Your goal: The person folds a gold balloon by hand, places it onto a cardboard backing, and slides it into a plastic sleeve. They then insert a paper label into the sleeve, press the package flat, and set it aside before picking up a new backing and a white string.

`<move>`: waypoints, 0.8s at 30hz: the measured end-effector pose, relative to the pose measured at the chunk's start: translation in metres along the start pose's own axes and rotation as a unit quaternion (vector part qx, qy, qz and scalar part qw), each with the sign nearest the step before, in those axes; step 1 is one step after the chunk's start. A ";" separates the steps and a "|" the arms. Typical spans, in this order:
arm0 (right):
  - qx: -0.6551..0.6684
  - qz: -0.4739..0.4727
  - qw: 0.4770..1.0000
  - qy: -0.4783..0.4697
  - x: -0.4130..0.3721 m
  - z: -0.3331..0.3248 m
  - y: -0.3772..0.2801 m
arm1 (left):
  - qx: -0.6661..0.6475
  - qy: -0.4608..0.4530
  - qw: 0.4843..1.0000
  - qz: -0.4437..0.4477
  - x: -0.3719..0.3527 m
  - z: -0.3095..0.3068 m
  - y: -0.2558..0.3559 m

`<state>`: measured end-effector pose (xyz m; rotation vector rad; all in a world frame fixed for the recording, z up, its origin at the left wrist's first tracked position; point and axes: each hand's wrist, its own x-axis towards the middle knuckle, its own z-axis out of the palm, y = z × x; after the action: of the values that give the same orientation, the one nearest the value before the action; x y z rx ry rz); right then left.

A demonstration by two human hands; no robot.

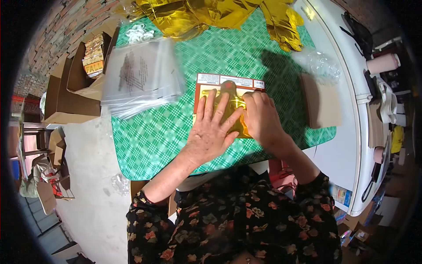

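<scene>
In the head view, a flat printed card [210,79] with a brown border, small text and a barcode lies on the green checked tablecloth [211,57]. A folded piece of shiny gold foil [231,102] rests over it. My left hand [210,125] is spread flat on the foil and card, fingers apart and pointing away from me. At the foil's right side, my right hand [263,116] has its fingers curled and pressed together on the edge. Its fingertips are partly hidden, and so is most of the card.
Clear plastic bags [143,75] are stacked at the left, with white ties [139,33] behind. Gold foil [198,15] covers the back edge. A brown cardboard piece [323,101] and crumpled clear plastic [321,64] lie right. Left stands an open carton [72,103] with printed packs [93,57].
</scene>
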<state>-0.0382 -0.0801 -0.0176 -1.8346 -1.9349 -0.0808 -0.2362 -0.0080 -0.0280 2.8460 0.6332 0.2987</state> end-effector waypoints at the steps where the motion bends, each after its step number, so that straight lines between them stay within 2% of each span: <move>1: 0.001 0.015 1.000 -0.011 0.001 0.004 0.003 | 0.002 0.004 1.000 0.001 0.000 0.001 0.000; 5: 0.035 0.025 0.997 -0.059 0.003 0.007 0.011 | -0.002 0.012 1.000 0.001 -0.003 0.003 -0.002; 8: 0.088 0.024 0.996 -0.021 0.006 0.011 0.014 | -0.007 0.029 1.000 0.002 -0.003 0.005 -0.002; 11: 0.148 0.109 0.979 -0.086 0.009 0.002 0.012 | -0.019 0.038 0.999 0.010 -0.004 0.007 -0.003; 17: 0.226 0.100 0.966 -0.081 0.019 -0.006 0.001 | -0.031 0.044 0.998 0.016 -0.007 0.015 -0.005; 20: 0.276 0.119 0.950 -0.080 0.021 -0.003 0.002 | -0.038 0.054 0.998 0.015 -0.007 0.016 -0.005; 23: 0.305 0.179 0.931 -0.086 0.018 -0.004 -0.002 | -0.036 0.055 0.998 0.012 -0.007 0.013 -0.004; 24: 0.299 0.165 0.936 -0.085 0.017 -0.003 -0.002 | -0.033 0.052 0.998 0.011 -0.006 0.012 -0.004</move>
<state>-0.0389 -0.0658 -0.0083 -1.7343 -1.4869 0.7173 -0.2406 -0.0092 -0.0412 2.7899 0.5996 0.4659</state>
